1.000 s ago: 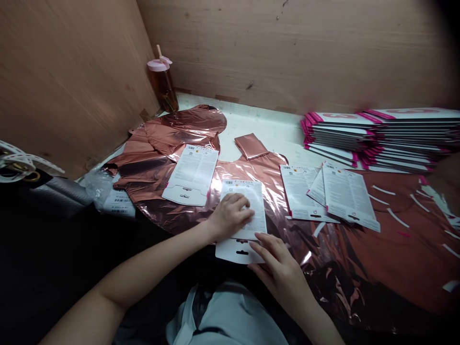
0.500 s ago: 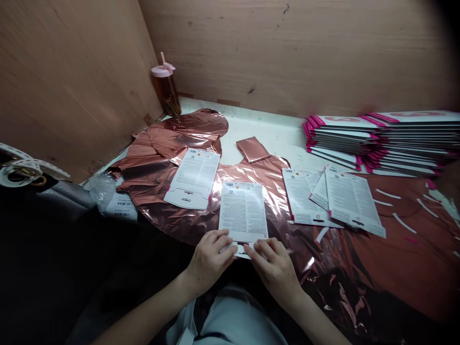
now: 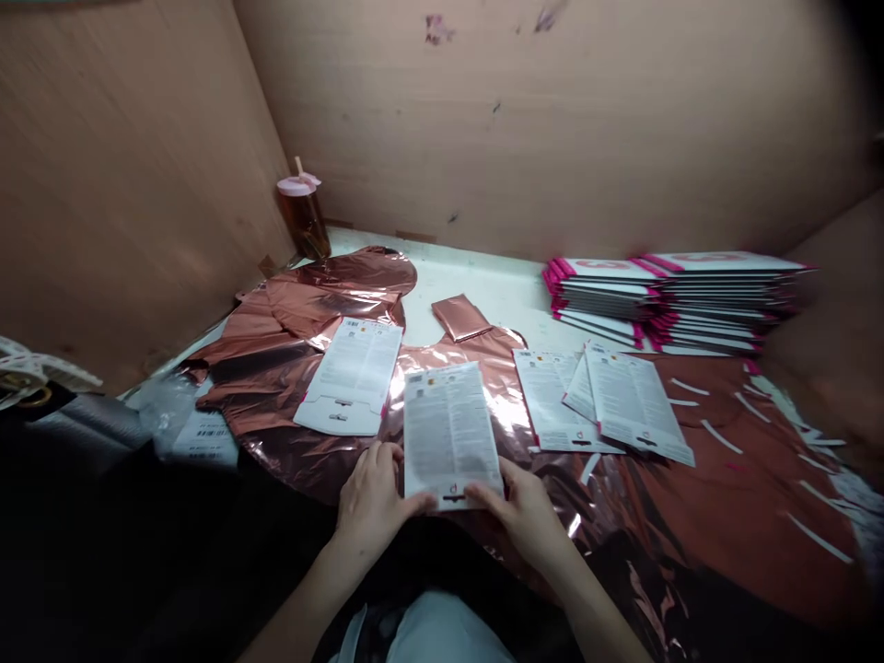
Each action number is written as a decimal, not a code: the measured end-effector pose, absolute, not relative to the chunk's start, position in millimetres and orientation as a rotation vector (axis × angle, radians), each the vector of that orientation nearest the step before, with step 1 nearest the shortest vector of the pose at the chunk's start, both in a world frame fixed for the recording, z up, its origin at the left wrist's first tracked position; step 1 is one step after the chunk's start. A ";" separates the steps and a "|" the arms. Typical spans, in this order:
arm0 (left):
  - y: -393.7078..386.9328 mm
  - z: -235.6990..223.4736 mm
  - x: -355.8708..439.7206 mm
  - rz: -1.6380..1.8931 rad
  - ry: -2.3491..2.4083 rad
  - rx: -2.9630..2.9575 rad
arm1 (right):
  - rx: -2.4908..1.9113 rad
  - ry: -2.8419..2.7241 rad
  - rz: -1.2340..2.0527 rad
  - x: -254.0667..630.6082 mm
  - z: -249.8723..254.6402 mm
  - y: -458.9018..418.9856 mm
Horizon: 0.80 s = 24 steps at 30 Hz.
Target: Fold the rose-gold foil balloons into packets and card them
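Observation:
Between my hands is a white printed packaging card (image 3: 452, 424), its slotted end nearest me and a small red logo by the slot. My left hand (image 3: 373, 497) grips its lower left corner, thumb on the printed face. At the lower right, my right hand (image 3: 525, 506) holds it the same way, thumb beside the slot. Under the card spreads a shiny rose-gold foil balloon (image 3: 290, 460). Another card (image 3: 352, 373) with its slotted flap opened out lies to the left. Several overlapping cards, one (image 3: 639, 401) on top, lie to the right.
Stacks of pink-edged cards (image 3: 608, 299) stand at the back right. A folded foil packet (image 3: 461, 318) lies mid-table, and a lidded drink cup (image 3: 304, 221) stands in the back left corner. White strips (image 3: 722, 436) are scattered at right. Wooden panels (image 3: 414, 120) enclose the table.
The card's slotted flap has been folded over at the near end. My hands have moved from pressing on the flap to gripping the card's lower sides. The camera view has shifted.

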State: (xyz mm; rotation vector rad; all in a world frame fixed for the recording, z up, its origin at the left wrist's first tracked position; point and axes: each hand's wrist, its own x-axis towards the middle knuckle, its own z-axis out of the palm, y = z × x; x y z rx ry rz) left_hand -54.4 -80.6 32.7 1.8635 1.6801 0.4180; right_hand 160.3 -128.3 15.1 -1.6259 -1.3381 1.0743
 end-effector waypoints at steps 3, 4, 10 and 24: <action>-80.3 32.9 -60.9 0.667 1.203 1.581 | -1.215 -1.052 1.528 166.6 33.6 -135.4; -80.8 34.1 -60.8 0.707 1.031 1.453 | -1.159 -0.997 1.558 168.7 38.6 -137.0; -74.8 47.5 -44.8 0.713 0.831 1.376 | -1.085 -1.211 1.434 191.4 55.6 -116.3; 32.0 18.8 -138.2 0.297 2.459 1.832 | -1.809 -1.623 -0.331 464.7 121.3 128.4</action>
